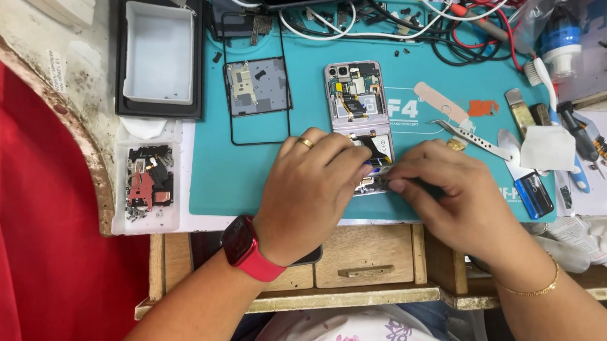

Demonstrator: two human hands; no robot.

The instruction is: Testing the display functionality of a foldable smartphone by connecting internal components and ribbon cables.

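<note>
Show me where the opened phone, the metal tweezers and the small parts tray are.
opened phone point(355, 93), head view, on its exposed upper half.
metal tweezers point(469, 134), head view, mid-length of the arms.
small parts tray point(123, 223), head view, on its white rim.

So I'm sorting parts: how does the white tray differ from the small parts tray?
The white tray sits farther up in a black frame and holds nothing; the parts tray lies nearer the left hand, filled with small dark and reddish pieces. The white tray looks larger and deeper. Both are pale, rectangular and left of the teal mat.
</note>
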